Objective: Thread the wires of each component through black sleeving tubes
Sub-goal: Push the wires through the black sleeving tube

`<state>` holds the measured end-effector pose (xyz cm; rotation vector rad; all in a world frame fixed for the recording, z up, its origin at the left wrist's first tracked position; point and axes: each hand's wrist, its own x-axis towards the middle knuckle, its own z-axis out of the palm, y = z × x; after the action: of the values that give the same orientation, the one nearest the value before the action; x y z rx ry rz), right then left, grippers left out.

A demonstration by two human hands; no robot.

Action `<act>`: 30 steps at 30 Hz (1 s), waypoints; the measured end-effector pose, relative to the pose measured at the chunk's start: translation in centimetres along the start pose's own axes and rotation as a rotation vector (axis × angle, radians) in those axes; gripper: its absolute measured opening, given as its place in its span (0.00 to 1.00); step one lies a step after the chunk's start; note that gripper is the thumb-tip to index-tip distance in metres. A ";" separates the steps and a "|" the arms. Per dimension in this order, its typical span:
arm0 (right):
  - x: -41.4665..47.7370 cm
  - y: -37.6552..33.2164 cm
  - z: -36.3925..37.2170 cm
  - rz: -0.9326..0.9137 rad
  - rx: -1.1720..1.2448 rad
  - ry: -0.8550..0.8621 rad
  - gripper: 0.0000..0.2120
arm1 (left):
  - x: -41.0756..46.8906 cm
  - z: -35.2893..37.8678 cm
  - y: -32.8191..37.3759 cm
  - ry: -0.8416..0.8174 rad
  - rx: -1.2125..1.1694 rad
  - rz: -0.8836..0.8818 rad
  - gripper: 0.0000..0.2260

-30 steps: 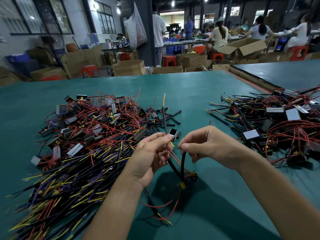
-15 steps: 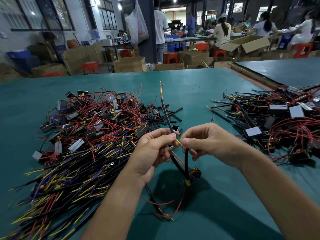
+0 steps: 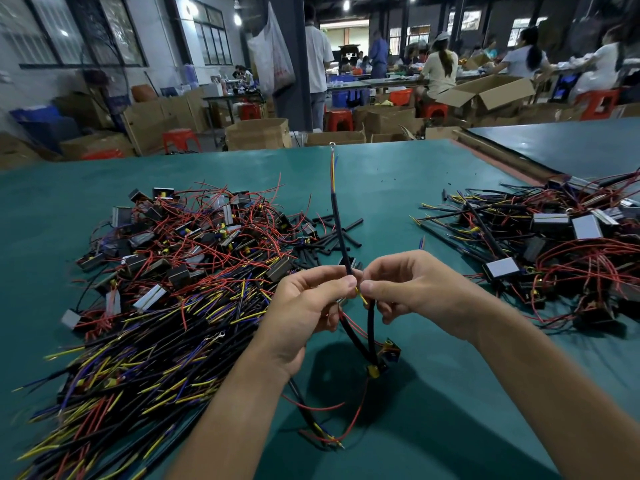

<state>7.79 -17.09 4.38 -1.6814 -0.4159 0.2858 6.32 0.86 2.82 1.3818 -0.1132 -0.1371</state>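
A black sleeving tube (image 3: 341, 237) stands nearly upright above the middle of the bench (image 3: 398, 174), with yellow, red and blue wires (image 3: 334, 171) poking from its top. The left hand (image 3: 308, 306) pinches its lower end. The right hand (image 3: 412, 289) pinches the top of a second tube (image 3: 371, 327), which runs down to the component (image 3: 390, 351). A yellow wire (image 3: 361, 296) bridges the two hands. Loose tubes (image 3: 349, 225) lie just behind. One tangled pile (image 3: 194, 244) lies toward the left edge and another pile (image 3: 554, 244) toward the right edge.

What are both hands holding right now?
Left hand: pinches the long black sleeving tube.
Right hand: pinches the shorter black tube, where a yellow wire enters.
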 end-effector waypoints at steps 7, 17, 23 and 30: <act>0.1 0.1 -0.2 0.006 0.004 -0.042 0.07 | -0.1 0.2 -0.1 -0.035 0.007 0.060 0.06; 0.1 0.1 0.4 -0.042 -0.253 -0.049 0.10 | -0.3 0.6 0.2 -0.033 0.086 0.055 0.07; 0.2 0.6 0.7 -0.160 -0.552 0.075 0.09 | 0.1 0.9 -0.4 0.098 0.223 0.114 0.06; 0.0 0.2 1.0 -0.223 -0.702 0.140 0.10 | 0.1 0.8 -0.5 0.105 0.296 0.100 0.10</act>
<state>7.37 -16.17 4.06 -2.2947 -0.6395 -0.1687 6.26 0.02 2.49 1.6716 -0.1173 0.0378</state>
